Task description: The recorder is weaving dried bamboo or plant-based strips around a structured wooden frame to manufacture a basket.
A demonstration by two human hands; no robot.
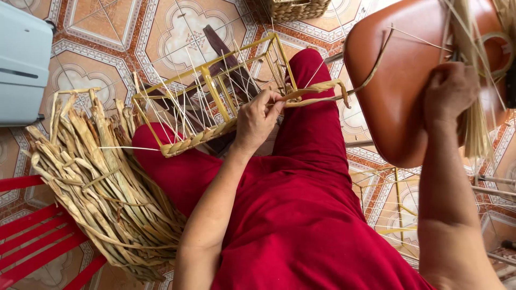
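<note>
A yellow wire basket frame (209, 80) with thin pale strings stretched across it rests on my lap, over my red trousers. A braided band of dried fibre (196, 139) runs along its near bottom edge. My left hand (257, 119) pinches a flat dried fibre strand (322, 91) beside the frame; the strand loops off to the right. My right hand (449, 91) is raised at the right and closed around a bunch of pale straw stalks (475, 126) lying on a brown chair seat (398, 80).
A large bundle of dried plant stalks (102, 182) leans on a red slatted bench (32, 236) at the left. A pale blue-grey box (21, 59) stands at the top left, a woven basket (295, 8) at the top. Another yellow wire frame (395, 215) lies on the patterned tile floor.
</note>
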